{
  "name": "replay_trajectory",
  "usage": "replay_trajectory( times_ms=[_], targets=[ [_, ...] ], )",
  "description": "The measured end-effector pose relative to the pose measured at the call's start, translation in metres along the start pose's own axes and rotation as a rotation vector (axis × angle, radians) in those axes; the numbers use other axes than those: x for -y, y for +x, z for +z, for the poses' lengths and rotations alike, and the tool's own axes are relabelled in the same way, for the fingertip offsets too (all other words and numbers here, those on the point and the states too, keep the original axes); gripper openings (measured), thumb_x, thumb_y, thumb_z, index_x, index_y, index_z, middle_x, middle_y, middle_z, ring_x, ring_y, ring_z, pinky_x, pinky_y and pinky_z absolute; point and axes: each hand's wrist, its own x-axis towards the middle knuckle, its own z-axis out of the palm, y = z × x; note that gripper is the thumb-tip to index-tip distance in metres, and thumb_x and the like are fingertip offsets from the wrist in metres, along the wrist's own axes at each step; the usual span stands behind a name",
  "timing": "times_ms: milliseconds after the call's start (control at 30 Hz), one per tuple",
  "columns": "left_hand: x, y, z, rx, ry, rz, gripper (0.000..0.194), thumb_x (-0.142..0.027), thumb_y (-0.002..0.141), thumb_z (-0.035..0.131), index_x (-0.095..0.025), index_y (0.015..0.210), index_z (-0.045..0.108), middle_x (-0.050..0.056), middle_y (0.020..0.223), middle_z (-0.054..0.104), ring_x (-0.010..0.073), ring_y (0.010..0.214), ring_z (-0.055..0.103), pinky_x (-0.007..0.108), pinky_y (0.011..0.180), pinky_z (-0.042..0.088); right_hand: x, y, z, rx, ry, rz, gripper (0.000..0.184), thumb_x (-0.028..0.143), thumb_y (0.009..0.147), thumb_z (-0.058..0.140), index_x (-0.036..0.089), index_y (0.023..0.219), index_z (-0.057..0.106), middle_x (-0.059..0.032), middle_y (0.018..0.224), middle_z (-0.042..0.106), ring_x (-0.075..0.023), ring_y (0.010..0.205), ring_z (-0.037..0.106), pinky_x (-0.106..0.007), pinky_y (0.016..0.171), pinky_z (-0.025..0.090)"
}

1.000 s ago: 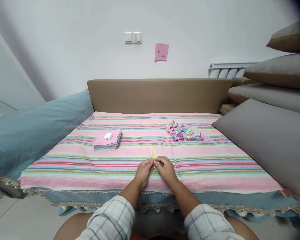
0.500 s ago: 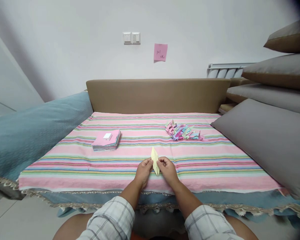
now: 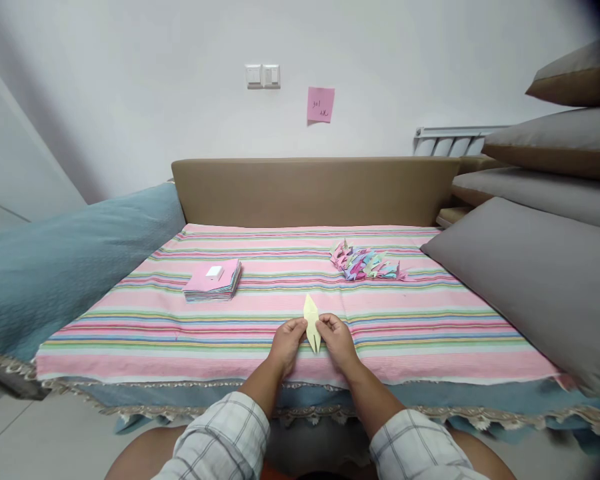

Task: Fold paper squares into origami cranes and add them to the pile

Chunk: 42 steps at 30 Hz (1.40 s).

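A folded pale yellow origami paper stands between my two hands, a long diamond with its lower end split into two points. My left hand pinches its left edge between thumb and fingers. On the opposite edge, my right hand pinches it the same way. Beyond my hands to the right lies a pile of folded paper cranes in pink, purple, blue and green. To the left sits a stack of square coloured paper, pink on top, with a small white block on it.
A striped cloth covers the seat under everything. Grey cushions pile up at the right. A blue-covered armrest borders the left, and a brown backrest the rear. A pink note sticks to the wall.
The yellow paper was narrow and mostly covered by my fingers; now its broad flat face and split lower end show. My right hand has shifted slightly right. The view has moved a little.
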Motion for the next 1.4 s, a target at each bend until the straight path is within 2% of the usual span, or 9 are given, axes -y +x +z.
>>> replay_trajectory(
  times_ms=[133,367,567,733,967,1233,1300,1400],
  targets=[
    [0.000,-0.001,0.000,-0.022,-0.006,0.028,0.035,-0.036,0.058,0.079,-0.011,0.081,0.068,0.005,0.073,0.070,0.0124,0.066,0.062,0.024,0.068,0.050,-0.005,0.000,0.000,0.013,0.045,0.028,0.022,0.038,0.067,0.066,0.018,0.072,0.058,0.0017,0.066,0.059,-0.0122,0.061,0.054,-0.024,0.059,0.043],
    [-0.002,-0.002,0.003,-0.126,-0.072,0.019,0.039,-0.030,0.050,0.083,-0.013,0.079,0.064,0.003,0.072,0.069,0.0112,0.062,0.063,0.024,0.064,0.052,-0.007,0.001,0.000,0.023,0.036,0.036,0.024,0.039,0.068,0.066,0.018,0.074,0.057,0.0015,0.066,0.058,-0.0120,0.061,0.053,-0.023,0.058,0.043],
    [-0.008,-0.004,0.004,-0.063,-0.047,-0.042,0.042,-0.033,0.049,0.084,-0.010,0.079,0.066,0.004,0.069,0.069,0.0126,0.060,0.062,0.026,0.063,0.052,-0.008,0.001,-0.001,0.036,0.041,0.039,0.025,0.040,0.069,0.065,0.018,0.076,0.056,0.0017,0.067,0.058,-0.0119,0.061,0.053,-0.023,0.058,0.043],
    [-0.013,-0.005,0.004,-0.009,-0.017,-0.069,0.036,-0.036,0.051,0.082,-0.012,0.069,0.062,0.001,0.061,0.064,0.0111,0.057,0.059,0.025,0.060,0.050,-0.011,0.000,0.000,0.022,0.089,0.075,0.028,0.043,0.067,0.066,0.018,0.076,0.055,0.0021,0.064,0.057,-0.0112,0.056,0.052,-0.022,0.053,0.042],
    [-0.012,-0.004,0.004,-0.045,-0.033,-0.048,0.036,-0.033,0.048,0.083,-0.012,0.062,0.058,0.000,0.060,0.062,0.0111,0.058,0.060,0.026,0.064,0.051,-0.006,-0.001,0.003,0.041,0.188,0.133,0.029,0.041,0.065,0.069,0.019,0.074,0.053,0.0050,0.058,0.054,-0.0087,0.048,0.047,-0.021,0.047,0.038],
    [0.000,0.002,0.004,-0.163,-0.027,0.058,0.042,-0.032,0.048,0.083,-0.015,0.070,0.051,-0.006,0.057,0.057,0.0054,0.050,0.054,0.018,0.054,0.044,-0.005,0.002,0.004,-0.046,0.118,0.097,0.037,0.042,0.060,0.073,0.018,0.082,0.054,0.0027,0.064,0.061,-0.0115,0.054,0.056,-0.023,0.053,0.045],
    [0.001,0.003,0.003,-0.168,-0.026,0.076,0.046,-0.033,0.047,0.083,-0.016,0.074,0.049,-0.007,0.058,0.057,0.0050,0.047,0.052,0.017,0.050,0.041,-0.004,0.003,0.003,-0.030,0.134,0.122,0.045,0.041,0.058,0.074,0.019,0.091,0.054,0.0022,0.066,0.063,-0.0124,0.053,0.057,-0.025,0.053,0.047],
    [0.002,0.003,0.001,-0.144,-0.005,0.082,0.052,-0.035,0.048,0.083,-0.017,0.081,0.047,-0.005,0.061,0.060,0.0065,0.047,0.054,0.018,0.049,0.040,-0.002,0.003,0.002,0.063,0.152,0.172,0.049,0.042,0.058,0.075,0.017,0.096,0.057,-0.0003,0.069,0.066,-0.0137,0.055,0.060,-0.026,0.055,0.048]
  ],
)
